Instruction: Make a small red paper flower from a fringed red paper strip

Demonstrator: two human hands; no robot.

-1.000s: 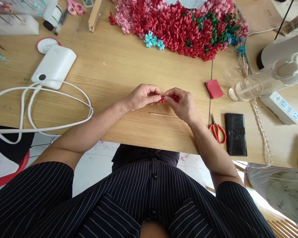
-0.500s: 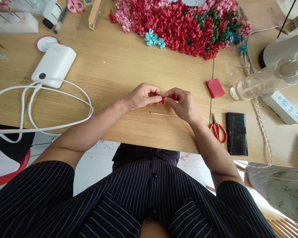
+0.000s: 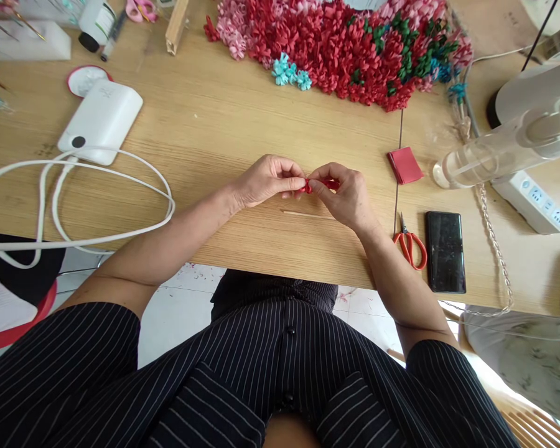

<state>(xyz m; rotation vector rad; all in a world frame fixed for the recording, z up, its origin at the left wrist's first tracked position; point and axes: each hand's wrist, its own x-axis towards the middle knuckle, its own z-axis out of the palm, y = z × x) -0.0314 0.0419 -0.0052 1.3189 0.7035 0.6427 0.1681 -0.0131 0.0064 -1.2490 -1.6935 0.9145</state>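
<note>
Between my fingertips is a small strip of red fabric (image 3: 330, 184), folded or looped, its exact shape mostly covered. My left hand (image 3: 273, 180) pinches its left end with thumb and forefinger. My right hand (image 3: 343, 191) pinches it from the other side, and a bit of red shows behind the fingers. The two thumbs almost touch. Just below the hands a thin wooden stick (image 3: 303, 214) lies on the table, its right end passing beneath my right hand. Red-handled scissors (image 3: 409, 244) rest right of my right forearm, and a stack of red fabric squares (image 3: 405, 165) lies beyond them.
A heap of red, pink and green fabric flowers (image 3: 326, 53) covers the back of the table (image 3: 205, 137). A white device (image 3: 102, 121) with a looped cable lies left. At right are a black phone (image 3: 446, 252), a clear bottle (image 3: 499, 149) and a power strip (image 3: 532, 202).
The hands stay in nearly the same place, with only slight finger movement on the red fabric. Slightly more red shows by the right fingers.
</note>
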